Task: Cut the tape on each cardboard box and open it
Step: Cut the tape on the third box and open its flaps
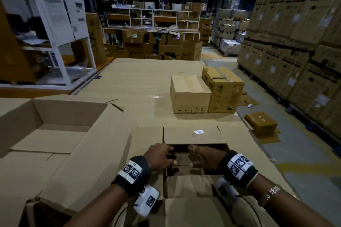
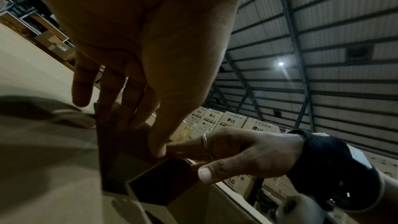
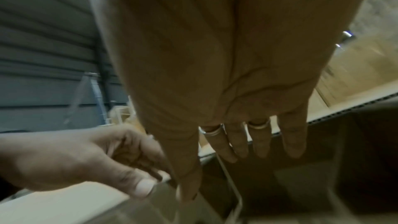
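Note:
The cardboard box [image 1: 191,132] in front of me has its far flap folded back, showing a white label and a dark opening. My left hand [image 1: 162,156] and right hand [image 1: 206,158] meet at that opening. Each has its thumb on top of an inner flap [image 1: 186,182] and its fingers reaching down into the gap. In the left wrist view the right hand [image 2: 247,152] pinches the dark flap [image 2: 163,181] between thumb and ringed forefinger. In the right wrist view the left hand [image 3: 75,159] curls over the flap's edge. No blade shows in either hand.
A large open box [image 1: 46,125] lies at the left. Two closed boxes [image 1: 190,92] stand side by side farther back on the cardboard-covered surface. A small box [image 1: 261,121] sits on the floor at the right. Stacked cartons [image 1: 295,51] wall the right side.

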`<state>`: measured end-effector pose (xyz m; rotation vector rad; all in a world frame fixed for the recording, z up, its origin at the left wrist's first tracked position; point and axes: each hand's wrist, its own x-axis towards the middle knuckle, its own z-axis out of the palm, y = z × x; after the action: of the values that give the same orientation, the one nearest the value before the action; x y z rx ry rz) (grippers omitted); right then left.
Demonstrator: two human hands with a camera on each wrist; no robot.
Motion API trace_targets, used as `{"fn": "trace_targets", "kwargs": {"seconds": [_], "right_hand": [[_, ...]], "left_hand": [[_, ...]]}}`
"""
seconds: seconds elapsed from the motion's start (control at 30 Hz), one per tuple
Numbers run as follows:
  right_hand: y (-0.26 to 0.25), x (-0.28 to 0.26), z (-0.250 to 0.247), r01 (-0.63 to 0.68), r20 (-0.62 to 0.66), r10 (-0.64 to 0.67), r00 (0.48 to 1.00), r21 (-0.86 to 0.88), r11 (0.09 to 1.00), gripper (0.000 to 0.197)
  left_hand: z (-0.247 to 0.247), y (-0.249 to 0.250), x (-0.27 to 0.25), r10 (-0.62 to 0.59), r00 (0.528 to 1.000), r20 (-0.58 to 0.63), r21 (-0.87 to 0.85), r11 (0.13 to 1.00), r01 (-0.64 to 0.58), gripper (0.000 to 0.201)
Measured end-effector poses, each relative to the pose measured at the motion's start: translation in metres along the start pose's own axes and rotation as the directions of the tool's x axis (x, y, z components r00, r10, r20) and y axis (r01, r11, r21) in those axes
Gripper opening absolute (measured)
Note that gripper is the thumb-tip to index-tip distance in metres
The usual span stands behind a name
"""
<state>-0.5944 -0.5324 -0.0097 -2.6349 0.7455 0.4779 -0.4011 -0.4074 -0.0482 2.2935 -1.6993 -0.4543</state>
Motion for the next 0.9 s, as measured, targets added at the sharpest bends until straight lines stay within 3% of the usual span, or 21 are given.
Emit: {"fn": "trace_targets", "kwargs": {"seconds": [0.1,0.27,0.43,0.57,0.7,0.77,0.9], "right_hand": [[0.007,-0.001,-0.018,0.056,-0.106,-0.056,0.993,-0.007,0.998,0.083],[0.016,0.015,-0.054,0.110,-0.175,-0.088,0.981,0.117,0.987,0.089],[0.022,0.077,-0.065,0.142,-0.339,-0.054,0.939,0.241,0.960,0.091],[0.034,0.132,-0.051,0.104,-0.408,0.047,0.912,0.339,0.935,0.075],[0.051,0.166,-0.014,0.008,-0.416,0.132,0.900,0.318,0.948,0.055],[0.057,0.176,0.005,0.040,-0.522,0.114,0.845,0.274,0.961,0.043],[0.058,0.183,0.024,0.088,-0.693,0.095,0.714,0.223,0.971,0.031]], "left_hand": [[-0.010,-0.001,0.009,0.044,0.998,-0.033,-0.020,0.999,-0.045,0.083],[-0.038,0.008,0.034,0.093,0.990,-0.106,-0.142,0.984,-0.108,0.081],[-0.046,0.002,0.088,0.139,0.969,-0.204,-0.161,0.972,-0.173,0.068],[-0.031,-0.007,0.122,0.084,0.985,-0.153,-0.077,0.992,-0.096,0.042],[-0.017,-0.012,0.143,0.071,0.997,-0.014,-0.033,0.997,-0.072,0.035],[-0.014,-0.018,0.153,0.061,0.997,0.039,0.009,0.998,-0.061,0.034],[-0.009,-0.036,0.165,0.057,0.998,-0.033,-0.071,0.996,-0.060,0.042]]}}
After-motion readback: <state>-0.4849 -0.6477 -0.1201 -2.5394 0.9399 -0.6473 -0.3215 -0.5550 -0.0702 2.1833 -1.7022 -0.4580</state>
